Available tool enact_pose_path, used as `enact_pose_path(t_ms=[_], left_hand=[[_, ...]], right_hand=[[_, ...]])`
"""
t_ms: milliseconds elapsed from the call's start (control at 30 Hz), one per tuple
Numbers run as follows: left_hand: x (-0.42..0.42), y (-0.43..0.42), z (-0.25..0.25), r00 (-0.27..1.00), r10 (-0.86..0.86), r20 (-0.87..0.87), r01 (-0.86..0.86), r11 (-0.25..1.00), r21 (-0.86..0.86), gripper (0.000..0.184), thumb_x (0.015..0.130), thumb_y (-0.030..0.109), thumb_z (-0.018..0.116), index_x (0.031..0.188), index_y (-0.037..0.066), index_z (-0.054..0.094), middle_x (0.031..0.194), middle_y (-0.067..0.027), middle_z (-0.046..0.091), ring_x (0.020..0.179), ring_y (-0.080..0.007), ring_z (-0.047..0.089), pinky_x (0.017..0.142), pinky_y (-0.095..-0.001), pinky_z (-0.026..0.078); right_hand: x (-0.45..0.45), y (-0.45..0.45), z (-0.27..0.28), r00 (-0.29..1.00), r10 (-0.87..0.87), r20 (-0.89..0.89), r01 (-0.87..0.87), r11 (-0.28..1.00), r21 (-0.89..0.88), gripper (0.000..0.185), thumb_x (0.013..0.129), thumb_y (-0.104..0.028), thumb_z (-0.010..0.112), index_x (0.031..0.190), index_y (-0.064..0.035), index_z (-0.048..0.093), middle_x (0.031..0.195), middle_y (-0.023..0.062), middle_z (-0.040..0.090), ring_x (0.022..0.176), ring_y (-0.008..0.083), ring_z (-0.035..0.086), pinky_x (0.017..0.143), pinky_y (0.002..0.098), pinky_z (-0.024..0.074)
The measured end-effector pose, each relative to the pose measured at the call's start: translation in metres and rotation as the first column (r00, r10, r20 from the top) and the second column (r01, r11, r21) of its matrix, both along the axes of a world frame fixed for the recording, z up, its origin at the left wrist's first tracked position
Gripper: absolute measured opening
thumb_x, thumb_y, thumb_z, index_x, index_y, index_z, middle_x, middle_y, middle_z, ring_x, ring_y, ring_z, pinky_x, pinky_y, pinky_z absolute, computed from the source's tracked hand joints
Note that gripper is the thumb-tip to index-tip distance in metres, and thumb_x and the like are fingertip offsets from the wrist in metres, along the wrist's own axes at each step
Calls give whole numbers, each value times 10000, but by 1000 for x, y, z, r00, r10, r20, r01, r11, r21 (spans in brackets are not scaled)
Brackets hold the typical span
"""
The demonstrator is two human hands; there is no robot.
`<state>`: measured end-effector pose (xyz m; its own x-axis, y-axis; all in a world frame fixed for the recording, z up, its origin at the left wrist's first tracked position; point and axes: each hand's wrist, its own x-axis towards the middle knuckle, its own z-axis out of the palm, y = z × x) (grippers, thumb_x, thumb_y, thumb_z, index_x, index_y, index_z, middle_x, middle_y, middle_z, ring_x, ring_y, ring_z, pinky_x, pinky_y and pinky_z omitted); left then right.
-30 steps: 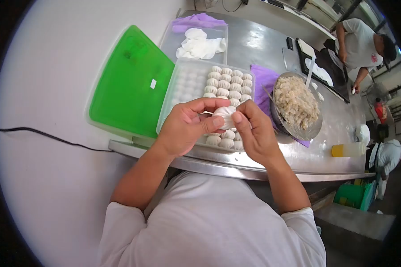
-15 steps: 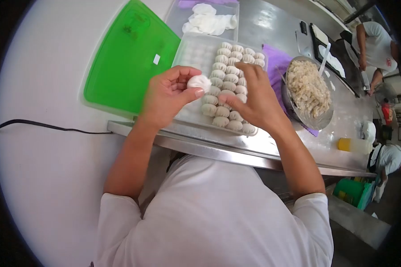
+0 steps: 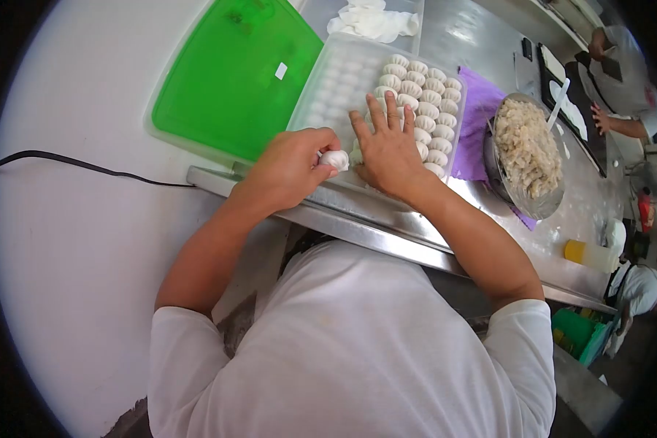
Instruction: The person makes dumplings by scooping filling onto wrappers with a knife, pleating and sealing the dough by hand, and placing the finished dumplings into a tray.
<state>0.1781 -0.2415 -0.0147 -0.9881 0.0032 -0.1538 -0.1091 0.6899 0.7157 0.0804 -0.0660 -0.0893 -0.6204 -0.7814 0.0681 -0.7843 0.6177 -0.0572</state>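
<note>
A pleated white dumpling [image 3: 334,160] is pinched between the thumb and fingers of my left hand [image 3: 292,164], at the tray's near left corner. My right hand [image 3: 390,146] lies palm down over the dumplings in the tray, fingers spread, and hides some of them. The translucent plastic tray [image 3: 321,95] holds rows of pleated dumplings [image 3: 432,97] on its right side. Its left part shows faint round shapes through the plastic. Right of the tray, a metal bowl [image 3: 495,150] of pale filling [image 3: 527,146] stands on a purple cloth [image 3: 474,95].
A green lid [image 3: 241,80] leans left of the tray. White cloth [image 3: 376,22] lies in a container behind. A black tray [image 3: 591,135], a co-worker's hand [image 3: 601,118] and a yellow-and-clear bottle [image 3: 590,255] are at the right. The metal table edge [image 3: 372,230] runs before me.
The right hand has left the dumpling, moved to the tray and flattened over it. The left hand keeps the dumpling, now lower beside the tray. The view has shifted, and the co-worker's arm has moved.
</note>
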Motion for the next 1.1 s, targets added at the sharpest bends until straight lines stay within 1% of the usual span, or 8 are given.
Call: enact_pose_path(t_ms=[167, 267, 333, 667, 733, 867, 933, 1100], left_hand=[[-4, 8, -5, 993, -110, -36, 107, 992, -74, 289, 801, 55, 765, 1057, 21, 633, 897, -143, 671, 765, -276, 643, 710, -372, 514], [-11, 16, -9, 990, -139, 34, 141, 987, -72, 267, 809, 59, 760, 1043, 30, 635, 911, -150, 654, 809, -327, 638, 739, -405, 505], [-14, 18, -20, 955, -291, -51, 282, 950, -132, 264, 816, 69, 756, 1060, 47, 658, 939, -159, 630, 882, -353, 625, 805, -423, 496], [-17, 18, -29, 908, -412, 78, 420, 891, -175, 347, 825, 54, 749, 1161, 52, 661, 1035, -167, 642, 1017, -350, 626, 916, -421, 494], [-19, 18, -17, 909, -280, 308, 279, 959, 50, 402, 855, 38, 717, 1243, 54, 616, 1118, -159, 665, 1132, -303, 627, 984, -370, 498], [-27, 3, -22, 904, -245, 351, 208, 968, 138, 451, 876, -5, 658, 1314, 9, 550, 1230, -160, 651, 1209, -248, 604, 1028, -336, 487], [-36, -8, -40, 972, -48, 229, -12, 967, 253, 514, 857, -79, 581, 1362, -45, 495, 1339, -181, 598, 1262, -229, 569, 1051, -349, 471], [-49, 9, -43, 925, -22, 379, -62, 976, 209, 639, 824, -115, 511, 1450, -89, 385, 1464, -208, 497, 1349, -253, 498, 1093, -345, 424]], right_hand=[[-14, 17, 28, 955, -20, 296, 29, 999, -26, 877, 751, -327, 815, 1498, -120, 403, 1602, 242, 265, 1503, 491, 155, 1195, 648, 139], [-16, 18, 22, 961, -29, 277, 41, 998, -40, 871, 766, -333, 812, 1498, -108, 395, 1590, 249, 272, 1501, 489, 157, 1198, 633, 166], [-16, 17, 21, 960, -47, 277, 59, 998, -33, 878, 772, -340, 807, 1507, -111, 385, 1595, 242, 257, 1504, 480, 151, 1201, 623, 176], [-28, 34, 31, 935, -29, 352, 51, 997, -52, 809, 811, -353, 787, 1482, -88, 420, 1577, 262, 298, 1496, 490, 170, 1204, 602, 202], [-28, 35, 34, 935, -20, 355, 43, 997, -57, 802, 814, -350, 785, 1481, -88, 423, 1574, 264, 306, 1495, 494, 168, 1203, 601, 206], [-47, 46, 41, 933, 44, 358, 4, 991, -134, 669, 860, -315, 738, 1415, -36, 489, 1480, 281, 431, 1442, 458, 313, 1206, 541, 248], [-50, 60, 64, 907, 57, 417, 55, 966, -252, 548, 908, -276, 680, 1332, 42, 541, 1365, 299, 541, 1338, 433, 462, 1159, 463, 353], [-42, 115, 83, 855, -98, 509, 240, 945, -221, 553, 923, -268, 670, 1335, 70, 521, 1308, 323, 570, 1246, 441, 548, 1074, 459, 423]])
